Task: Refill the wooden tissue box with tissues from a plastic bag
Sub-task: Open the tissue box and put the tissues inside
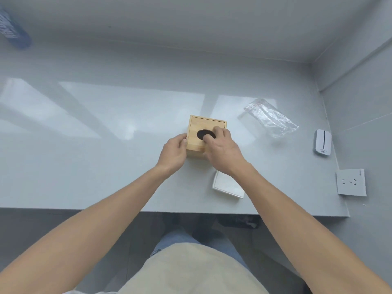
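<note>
A square wooden tissue box with a dark oval hole in its lid stands mid-table. My left hand grips its left side. My right hand lies over the lid, with the thumb reaching into the hole and the fingers on the lid's right part. A white stack of tissues lies on the table just near-right of the box, partly under my right wrist. A clear, crumpled plastic bag lies further right and back, apparently empty.
A small white device stands at the table's right edge, with a wall socket close to it. A blue-labelled object is at the far left. The grey table's front edge runs near my legs.
</note>
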